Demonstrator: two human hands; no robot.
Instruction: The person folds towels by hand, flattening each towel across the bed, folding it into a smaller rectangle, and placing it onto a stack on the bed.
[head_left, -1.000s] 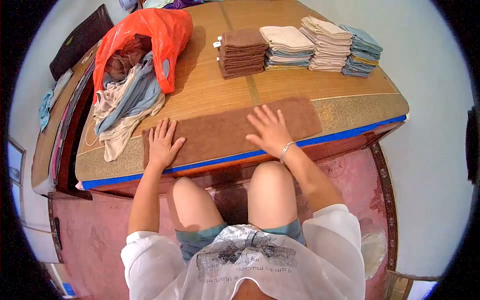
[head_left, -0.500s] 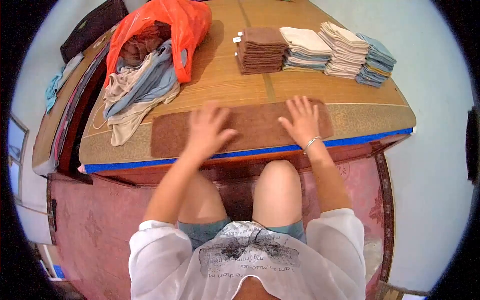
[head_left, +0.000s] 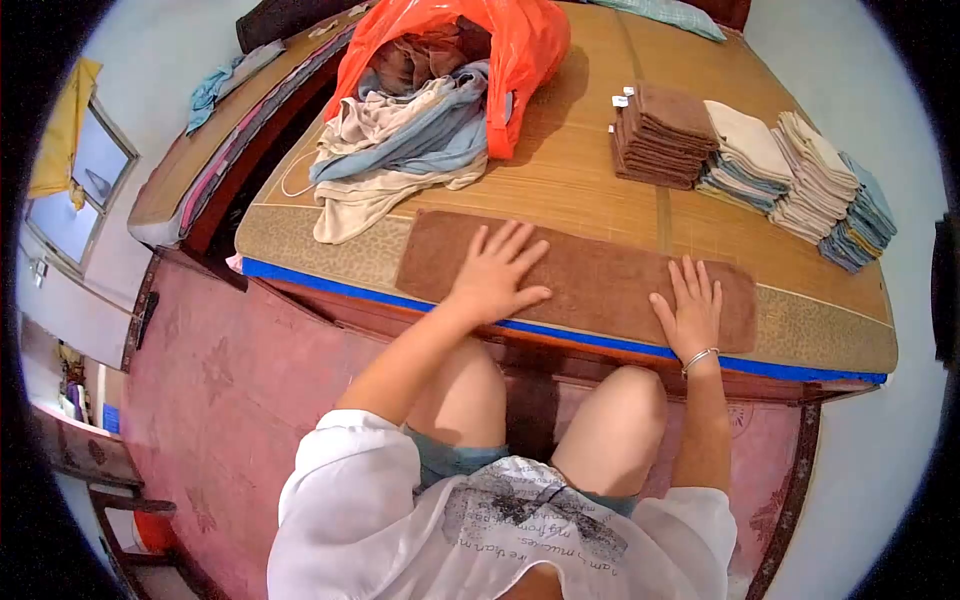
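viewing remotely, i log: towel (head_left: 605,290) along near edge of bed (head_left: 580,180). bag (head_left: 537,60) on bed, left, behind towel; cloths (head_left: 420,145) partly in bag, partly before its mouth. four stacks (head_left: 665,135) in a row, right of bag.

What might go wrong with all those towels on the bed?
The brown stack leans right up against its neighbor, the cream-topped stack, so a bump to one might tip both. The loose clothes spill from the red bag close to the brown towel, so they might get caught up in its folding. That towel also lies along the bed's front edge, so a careless tug might slide it off.
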